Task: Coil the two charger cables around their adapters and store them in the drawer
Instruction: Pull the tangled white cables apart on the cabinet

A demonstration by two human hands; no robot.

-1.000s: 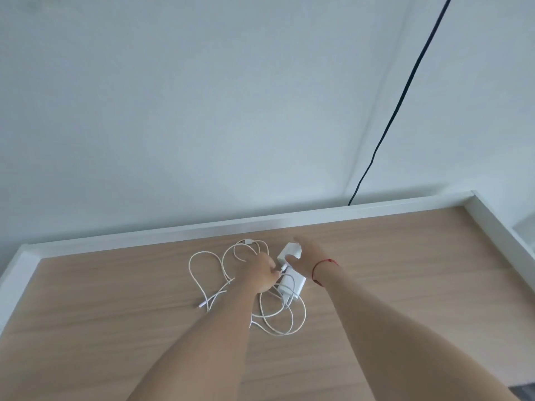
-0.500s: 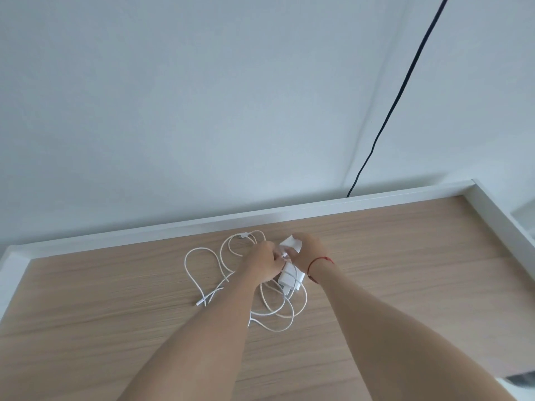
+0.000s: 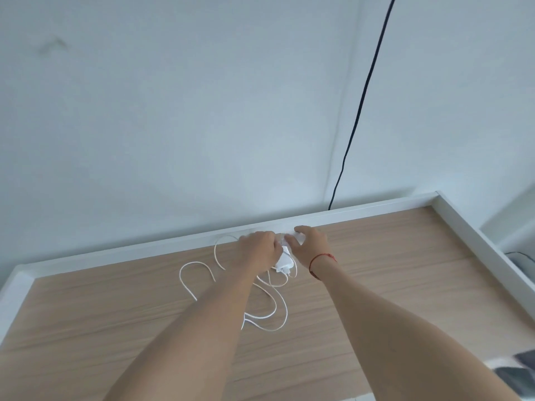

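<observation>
Two white charger adapters lie close together near the back of a wooden desk top (image 3: 405, 285). One adapter (image 3: 283, 263) shows between my hands; the other adapter (image 3: 298, 236) peeks out under my right fingers. Their thin white cables (image 3: 197, 266) lie in loose tangled loops to the left and toward me. My left hand (image 3: 257, 250) has its fingers curled over the cable right at the nearer adapter. My right hand (image 3: 311, 246) grips the farther adapter. What my left fingers pinch is hidden.
A white raised rim (image 3: 362, 211) borders the desk at the back, right and left. A black cord (image 3: 364, 94) runs down the white wall and goes behind the rim. Something dark (image 3: 518, 374) shows at the bottom right corner.
Both hands closed in on the adapters. My right hand went from reaching with extended fingers to gripping the farther adapter. The cable loops shifted slightly; the camera view tilted.
</observation>
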